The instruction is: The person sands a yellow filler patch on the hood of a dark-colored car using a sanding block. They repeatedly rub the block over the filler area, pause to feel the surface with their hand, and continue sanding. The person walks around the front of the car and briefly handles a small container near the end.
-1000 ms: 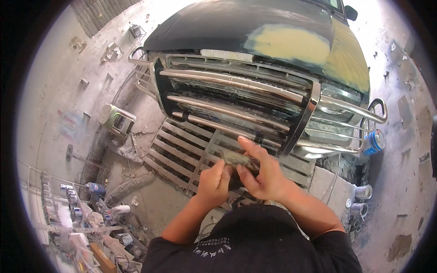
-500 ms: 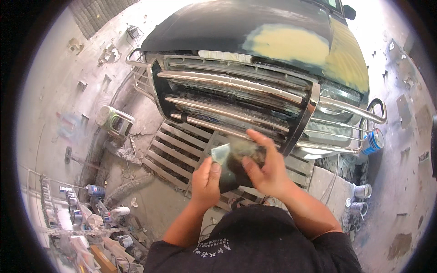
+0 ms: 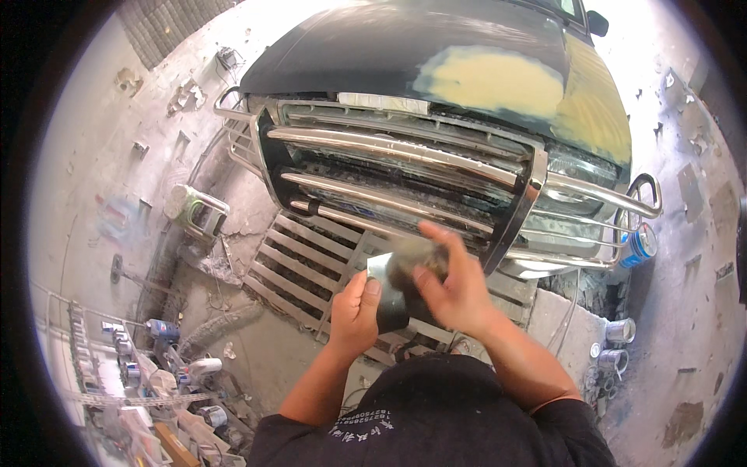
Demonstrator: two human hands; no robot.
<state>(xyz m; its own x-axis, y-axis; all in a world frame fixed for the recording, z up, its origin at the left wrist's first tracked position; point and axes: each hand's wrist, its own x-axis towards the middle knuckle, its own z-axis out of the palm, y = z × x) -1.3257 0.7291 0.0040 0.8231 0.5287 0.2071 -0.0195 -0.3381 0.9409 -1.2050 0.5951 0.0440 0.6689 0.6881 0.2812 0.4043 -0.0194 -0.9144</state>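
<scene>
My left hand (image 3: 356,315) grips a thin flat sheet (image 3: 381,267), its thumb laid along the near edge. The sheet shines pale at its top corner and looks dark green-grey lower down. Against its right side, my right hand (image 3: 459,288) holds a rough, brownish-grey pad (image 3: 408,261), thumb below and fingers around it. Motion smears the pad, so its exact kind is unclear. Both hands are in front of my chest, just short of the chrome bull bar (image 3: 389,145) on a dark vehicle.
Yellowish filler (image 3: 492,78) covers part of the dark bonnet (image 3: 350,47). Slatted pallets (image 3: 299,253) lie under the bumper. A green-and-white jug (image 3: 198,210) stands left; a blue can (image 3: 640,243) and open tins (image 3: 620,331) are right. A cluttered rack (image 3: 140,397) stands lower left.
The sheet has turned slightly more upright and shifted a little right with my left hand. The pad has moved slightly left across it, still blurred.
</scene>
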